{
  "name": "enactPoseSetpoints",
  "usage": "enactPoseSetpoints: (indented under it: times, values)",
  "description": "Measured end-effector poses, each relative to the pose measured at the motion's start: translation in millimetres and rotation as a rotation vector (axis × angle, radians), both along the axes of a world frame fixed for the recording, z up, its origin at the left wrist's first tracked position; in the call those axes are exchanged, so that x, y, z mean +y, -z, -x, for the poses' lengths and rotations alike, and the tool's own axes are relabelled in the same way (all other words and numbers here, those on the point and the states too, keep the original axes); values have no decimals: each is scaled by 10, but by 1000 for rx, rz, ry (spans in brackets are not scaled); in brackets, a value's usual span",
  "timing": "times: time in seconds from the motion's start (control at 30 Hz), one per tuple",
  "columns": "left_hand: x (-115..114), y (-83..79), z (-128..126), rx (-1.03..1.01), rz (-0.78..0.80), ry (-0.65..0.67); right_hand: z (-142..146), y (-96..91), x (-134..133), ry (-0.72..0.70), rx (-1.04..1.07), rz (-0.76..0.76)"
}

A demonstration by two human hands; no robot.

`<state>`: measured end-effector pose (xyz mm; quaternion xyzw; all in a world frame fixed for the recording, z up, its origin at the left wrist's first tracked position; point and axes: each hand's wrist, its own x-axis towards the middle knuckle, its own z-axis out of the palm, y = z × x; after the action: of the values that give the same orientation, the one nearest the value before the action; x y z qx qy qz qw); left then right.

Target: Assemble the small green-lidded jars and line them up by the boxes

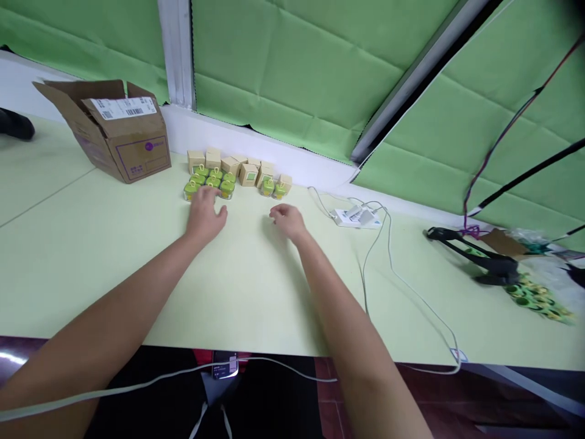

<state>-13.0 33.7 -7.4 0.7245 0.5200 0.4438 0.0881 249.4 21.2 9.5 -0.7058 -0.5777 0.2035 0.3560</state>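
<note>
Just below the near edge of the desk (256, 299) a phone (223, 366) shows, and a cable (389, 256) crosses the desk from the power strip (356, 217) toward the near edge, to the right of your right forearm; keep your sleeve-free arm inside that line so you don't snag it. Your right hand (289, 222) hangs over the middle of the desk with fingers curled in; it looks empty, but blur and the turned palm mean I can't tell whether something small is pinched there. Farther in, your left hand (204, 212) has its thumb spread well off the fingers, with no grip to be seen; its fingertips hide against the near side of the green-lidded jars (227, 187), set close together toward the far edge. Take a jar by its body rather than its loop, and squarely, since the neighbours probably shift easily. Two more jars (267, 186) stand apart to the right. Behind them all, nearest the far edge, sit the small boxes (249, 175), with the carton (141, 146) to their left.
</note>
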Motion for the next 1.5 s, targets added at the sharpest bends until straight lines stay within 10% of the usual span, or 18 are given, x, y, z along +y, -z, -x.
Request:
enactPoseSetpoints:
  times: [0.13,0.63,1.13,1.5]
  values:
    - [122,-70,222,83,45,-131,215,213,-160,54,-2,44]
    - [259,35,208,206,-15,111,353,293,-397,40,-16,-37]
    - [-325,-26,-184,95,63,599,529,319,-402,-359,204,-224]
    - [-354,-54,-189,-12,41,636,530,254,-457,-285,162,-277]
